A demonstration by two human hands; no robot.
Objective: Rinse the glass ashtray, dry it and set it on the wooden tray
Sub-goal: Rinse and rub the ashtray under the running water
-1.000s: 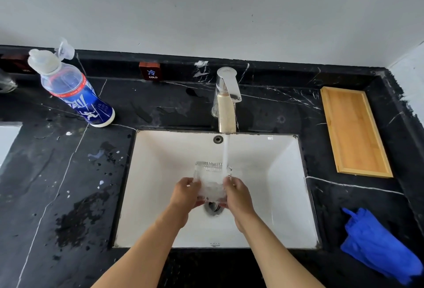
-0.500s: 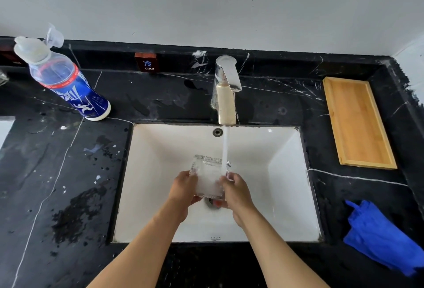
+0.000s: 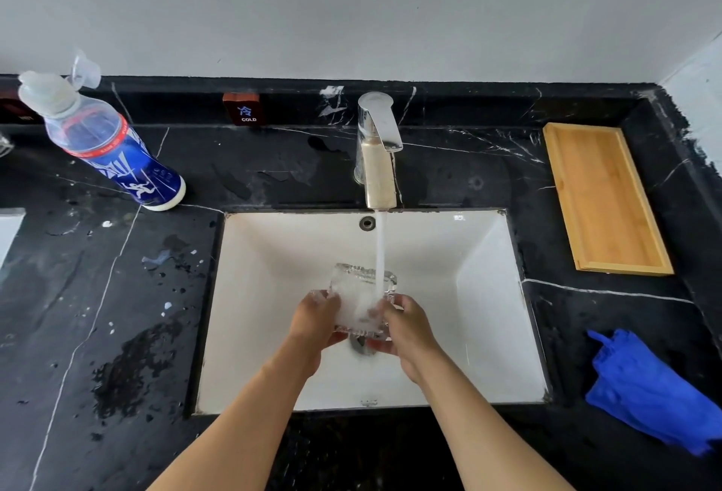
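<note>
The clear glass ashtray (image 3: 357,295) is tilted over the white sink (image 3: 488,295), with its hollow facing me. A stream of water from the chrome faucet (image 3: 377,150) falls onto its right half. My left hand (image 3: 317,318) grips its left edge and my right hand (image 3: 406,328) grips its right edge. The drain is partly hidden beneath the ashtray. The wooden tray (image 3: 601,197) lies on the black counter to the right of the sink. A crumpled blue cloth (image 3: 648,389) rests at the counter's near right.
A plastic bottle with a blue label (image 3: 105,142) stands tilted at the back left. The black marble counter (image 3: 97,314) has wet patches left of the sink. A small "COLD" sign (image 3: 245,109) sits on the back ledge.
Both hands keep hold of the ashtray under the running water. It has tipped a little more upright and sits slightly further left of the stream.
</note>
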